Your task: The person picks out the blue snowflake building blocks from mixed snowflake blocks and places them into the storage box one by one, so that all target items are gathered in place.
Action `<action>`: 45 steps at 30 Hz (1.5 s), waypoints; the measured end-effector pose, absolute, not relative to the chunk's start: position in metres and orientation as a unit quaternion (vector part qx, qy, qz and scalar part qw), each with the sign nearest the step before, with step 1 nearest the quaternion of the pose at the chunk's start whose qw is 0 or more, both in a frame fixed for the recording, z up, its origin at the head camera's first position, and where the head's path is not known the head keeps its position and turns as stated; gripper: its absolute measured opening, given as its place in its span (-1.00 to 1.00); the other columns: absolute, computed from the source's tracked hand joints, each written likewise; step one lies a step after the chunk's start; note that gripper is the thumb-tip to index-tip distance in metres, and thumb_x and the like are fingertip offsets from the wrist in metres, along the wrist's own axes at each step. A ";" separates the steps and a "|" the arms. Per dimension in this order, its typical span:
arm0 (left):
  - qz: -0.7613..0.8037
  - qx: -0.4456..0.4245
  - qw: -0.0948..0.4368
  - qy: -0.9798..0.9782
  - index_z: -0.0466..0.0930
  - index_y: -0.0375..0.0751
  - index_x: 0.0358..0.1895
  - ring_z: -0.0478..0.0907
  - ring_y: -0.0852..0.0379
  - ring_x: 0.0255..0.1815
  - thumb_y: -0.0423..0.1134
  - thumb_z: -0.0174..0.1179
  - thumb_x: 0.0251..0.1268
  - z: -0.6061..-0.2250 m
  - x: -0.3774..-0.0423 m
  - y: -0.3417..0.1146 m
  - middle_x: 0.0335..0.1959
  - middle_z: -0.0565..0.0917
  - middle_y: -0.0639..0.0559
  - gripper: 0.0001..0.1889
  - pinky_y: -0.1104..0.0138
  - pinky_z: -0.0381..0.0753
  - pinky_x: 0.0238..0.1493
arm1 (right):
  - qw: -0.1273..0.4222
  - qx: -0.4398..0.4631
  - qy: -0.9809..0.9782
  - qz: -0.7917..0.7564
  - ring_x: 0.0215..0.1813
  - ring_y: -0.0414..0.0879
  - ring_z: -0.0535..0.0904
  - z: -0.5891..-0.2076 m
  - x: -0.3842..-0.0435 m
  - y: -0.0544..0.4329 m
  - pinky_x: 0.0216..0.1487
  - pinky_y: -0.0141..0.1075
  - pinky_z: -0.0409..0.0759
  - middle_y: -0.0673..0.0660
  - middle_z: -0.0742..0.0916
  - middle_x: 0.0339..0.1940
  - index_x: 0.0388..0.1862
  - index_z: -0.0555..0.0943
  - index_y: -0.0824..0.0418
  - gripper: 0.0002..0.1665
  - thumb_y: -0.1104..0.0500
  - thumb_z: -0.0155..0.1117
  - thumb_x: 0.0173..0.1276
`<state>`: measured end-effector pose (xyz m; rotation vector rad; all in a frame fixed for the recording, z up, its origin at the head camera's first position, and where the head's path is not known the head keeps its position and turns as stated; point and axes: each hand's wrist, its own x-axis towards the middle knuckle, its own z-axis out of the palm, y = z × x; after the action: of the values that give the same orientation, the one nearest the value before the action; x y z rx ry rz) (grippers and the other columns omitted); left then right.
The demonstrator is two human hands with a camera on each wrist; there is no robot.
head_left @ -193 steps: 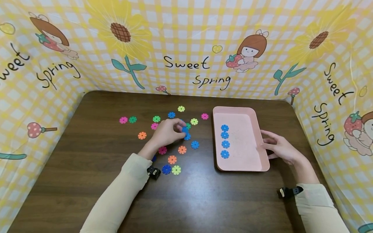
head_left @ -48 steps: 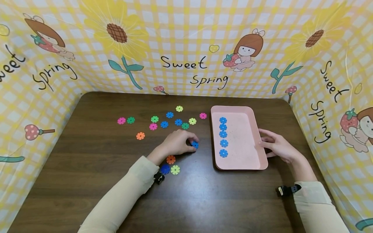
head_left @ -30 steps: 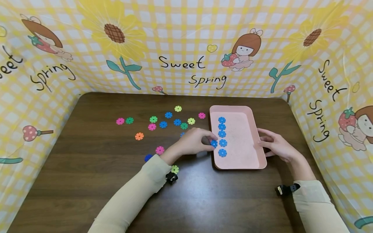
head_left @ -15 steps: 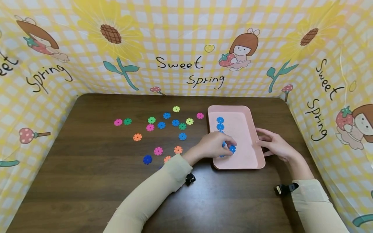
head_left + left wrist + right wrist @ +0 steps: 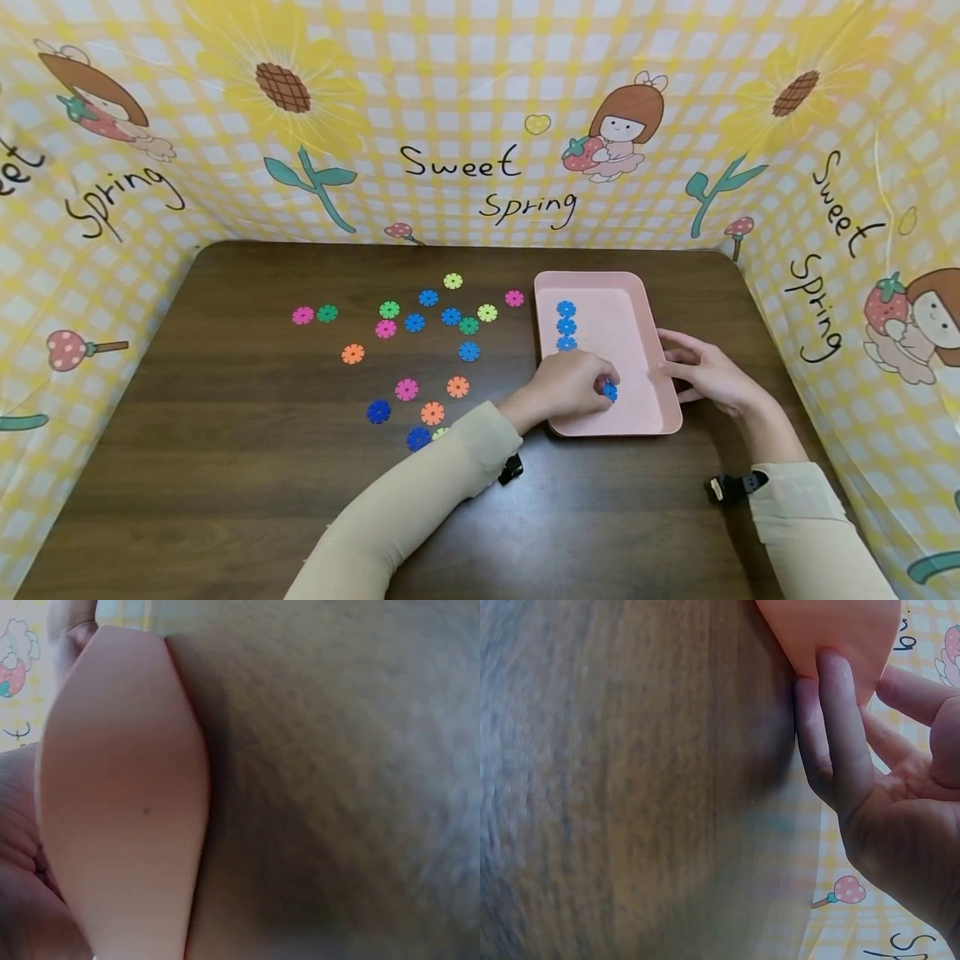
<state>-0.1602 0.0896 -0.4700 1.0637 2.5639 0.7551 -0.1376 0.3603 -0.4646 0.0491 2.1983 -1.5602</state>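
Observation:
In the head view my left hand (image 5: pixel 573 382) is over the near part of a pink tray (image 5: pixel 611 325). Thumb and fingertips pinch a blue notched plastic disc (image 5: pixel 611 392), low over the tray floor. Three more blue discs (image 5: pixel 566 326) show in a column along the tray's left side; the hand hides the column's near end. My right hand (image 5: pixel 712 371) holds the tray's right side, thumb at the rim. In the right wrist view, fingers (image 5: pixel 840 727) lie against the outer wall of the tray (image 5: pixel 874 637). The left wrist view mostly shows the tray wall (image 5: pixel 127 780).
Left of the tray, loose discs in pink, orange, green, yellow and blue lie scattered on the brown wooden table (image 5: pixel 225 483). A blue one (image 5: pixel 418 439) is beside my left sleeve (image 5: pixel 427 492), which partly covers a yellow disc. Patterned cloth (image 5: pixel 450 108) surrounds the table's back and sides.
My left hand has picked a blue disc off the table and carried it right, over the tray's left wall. Earlier, another blue disc joined the column. My right hand stays at the tray.

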 end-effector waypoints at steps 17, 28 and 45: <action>0.248 0.382 0.065 0.888 0.76 0.14 0.15 0.49 0.42 -0.30 0.12 0.43 0.29 -0.469 -0.155 0.084 -0.22 0.59 0.32 -0.60 0.45 0.45 -0.36 | 0.219 0.016 0.790 -0.572 -0.02 -0.03 0.70 -0.465 -0.137 0.360 -0.19 0.01 0.75 0.61 0.44 0.36 0.71 0.05 0.24 -0.13 0.24 0.22 0.58; 0.285 0.333 0.044 0.898 0.76 0.02 0.14 0.57 0.31 -0.30 0.10 0.40 0.35 -0.451 -0.161 0.027 -0.13 0.70 0.19 -0.60 0.38 0.52 -0.42 | 0.224 0.015 0.792 -0.568 -0.01 0.00 0.72 -0.464 -0.137 0.360 -0.17 0.04 0.75 0.61 0.44 0.37 0.71 0.04 0.22 -0.13 0.21 0.23 0.59; 0.247 0.188 0.035 0.950 0.75 -0.02 0.14 0.65 0.13 -0.25 0.10 0.47 0.26 -0.462 -0.186 -0.071 -0.12 0.72 0.11 -0.54 0.20 0.61 -0.44 | 0.226 0.012 0.796 -0.561 0.01 -0.01 0.71 -0.461 -0.137 0.359 -0.15 0.04 0.75 0.63 0.43 0.38 0.71 0.04 0.23 -0.16 0.21 0.19 0.61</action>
<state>-0.1855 -0.0706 -0.4621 0.5785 2.9187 0.7603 -0.1368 0.3591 -0.4608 0.0317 2.1949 -1.5464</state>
